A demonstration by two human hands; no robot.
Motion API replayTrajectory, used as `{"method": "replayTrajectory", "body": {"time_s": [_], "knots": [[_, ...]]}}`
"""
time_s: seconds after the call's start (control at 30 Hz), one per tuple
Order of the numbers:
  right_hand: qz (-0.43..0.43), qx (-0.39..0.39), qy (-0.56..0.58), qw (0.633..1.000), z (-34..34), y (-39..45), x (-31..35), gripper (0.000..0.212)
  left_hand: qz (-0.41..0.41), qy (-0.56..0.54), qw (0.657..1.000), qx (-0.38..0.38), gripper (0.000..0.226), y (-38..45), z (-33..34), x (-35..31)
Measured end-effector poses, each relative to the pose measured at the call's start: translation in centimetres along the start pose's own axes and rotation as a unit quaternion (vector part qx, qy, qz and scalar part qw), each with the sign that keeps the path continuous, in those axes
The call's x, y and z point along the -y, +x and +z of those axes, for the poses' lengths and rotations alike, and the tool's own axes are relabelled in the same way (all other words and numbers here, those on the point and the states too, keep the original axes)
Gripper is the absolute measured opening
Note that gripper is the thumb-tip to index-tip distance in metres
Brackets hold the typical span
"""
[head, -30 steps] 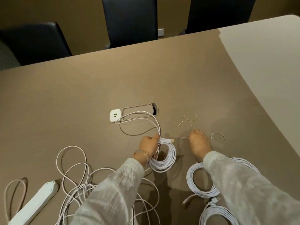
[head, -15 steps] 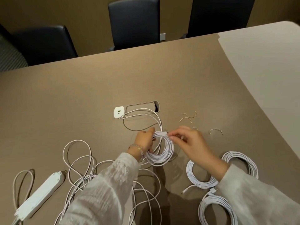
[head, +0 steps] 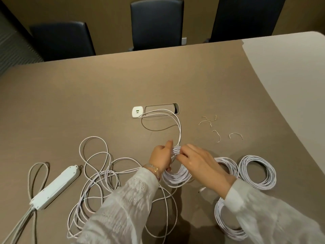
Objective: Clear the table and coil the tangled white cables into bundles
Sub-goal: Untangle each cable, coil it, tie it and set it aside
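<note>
My left hand point(head: 161, 158) grips the top of a coiled white cable bundle point(head: 177, 177) near the middle of the brown table point(head: 105, 88). My right hand point(head: 198, 161) pinches the same bundle at its top, fingers against the strands. A loose loop of that cable point(head: 168, 120) runs up toward the table socket. A tangle of loose white cable point(head: 98, 175) lies to the left under my left sleeve. Finished coils lie at the right: one point(head: 257, 171), one partly behind my right hand point(head: 228, 164), one under my right sleeve point(head: 226, 224).
A white power strip point(head: 56, 186) with a grey cord lies at the left. A white USB socket point(head: 137, 112) and a cable slot point(head: 162, 108) sit mid-table. Several twist ties point(head: 218, 128) lie right of the slot. Dark chairs point(head: 156, 23) stand behind the far edge.
My right hand left the twist ties area and came left to the bundle's top, next to my left hand. The view has shifted a little.
</note>
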State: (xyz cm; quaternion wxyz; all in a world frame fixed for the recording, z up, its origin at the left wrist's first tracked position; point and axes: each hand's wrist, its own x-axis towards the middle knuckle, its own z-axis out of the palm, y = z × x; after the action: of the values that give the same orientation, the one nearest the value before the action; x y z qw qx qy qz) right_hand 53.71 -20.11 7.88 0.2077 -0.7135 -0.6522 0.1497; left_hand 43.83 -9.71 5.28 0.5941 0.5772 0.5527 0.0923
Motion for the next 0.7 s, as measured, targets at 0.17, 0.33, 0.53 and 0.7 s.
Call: {"method": "replayTrajectory", "body": {"time_s": [0.17,0.33,0.53,0.7], "knots": [[0.015,0.007,-0.006,1.0,0.9,-1.6,1.4,0.019,0.018,-0.024,0.999,-0.033,0.043,-1.5,-0.4,2.1],[-0.037,-0.1,-0.072,0.992,2.9,-2.9,2.3,0.026,0.013,-0.086,0.996,-0.021,0.022,-3.1,-1.1,2.6],[-0.189,-0.165,-0.231,0.94,3.8,-2.8,3.0,0.019,0.004,-0.143,0.99,-0.009,0.032,-4.6,-3.0,2.4],[-0.215,-0.157,-0.264,0.927,4.1,-1.7,3.6,0.021,-0.064,-0.204,0.977,0.012,0.029,-5.0,-4.5,1.6]]}}
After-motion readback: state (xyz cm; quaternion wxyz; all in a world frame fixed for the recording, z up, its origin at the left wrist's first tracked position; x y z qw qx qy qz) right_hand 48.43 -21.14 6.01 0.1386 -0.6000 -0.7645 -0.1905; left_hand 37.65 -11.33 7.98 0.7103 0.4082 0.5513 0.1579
